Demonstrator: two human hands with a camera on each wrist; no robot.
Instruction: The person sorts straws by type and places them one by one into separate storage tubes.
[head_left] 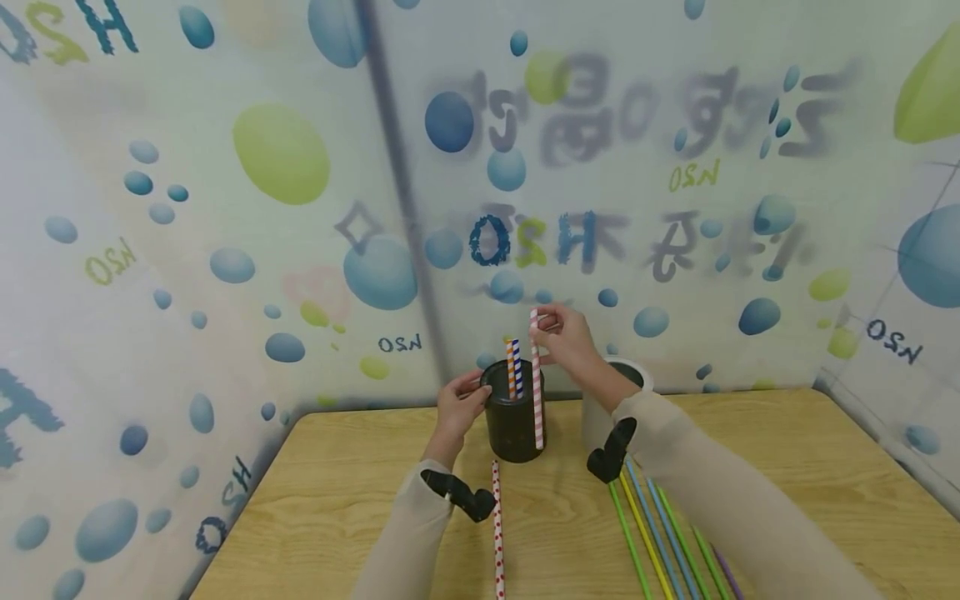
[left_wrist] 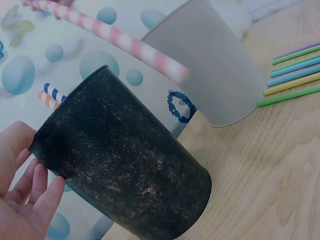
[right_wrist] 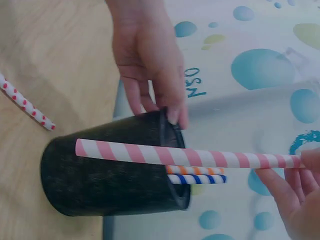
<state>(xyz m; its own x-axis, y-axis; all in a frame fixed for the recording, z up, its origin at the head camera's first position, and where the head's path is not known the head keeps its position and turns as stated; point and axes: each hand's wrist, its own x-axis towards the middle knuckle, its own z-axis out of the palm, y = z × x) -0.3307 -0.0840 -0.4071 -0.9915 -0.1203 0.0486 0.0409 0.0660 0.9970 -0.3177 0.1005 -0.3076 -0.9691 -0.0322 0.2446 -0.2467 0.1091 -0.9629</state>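
Note:
A black cup (head_left: 506, 433) stands upright at the table's far side. My left hand (head_left: 456, 410) grips its rim, with the thumb at the edge and the other fingers against the outside wall. Between the thumb and fingers of my right hand (head_left: 567, 339) is the upper end of a pink-and-white striped paper straw (right_wrist: 145, 154). That straw hangs nearly upright in front of the cup's right side, its lower end outside the cup. Inside the cup lean an orange-striped straw (head_left: 512, 362) and a blue-striped straw (head_left: 518, 371); their lower ends are hidden.
Right of the black cup stands a white cup (left_wrist: 210, 65), partly behind my right forearm. Several plain coloured straws (head_left: 660, 533) lie near it. A red-dotted straw (head_left: 498, 525) lies on the wooden table (head_left: 300, 500). A patterned curtain (head_left: 285, 250) rises behind.

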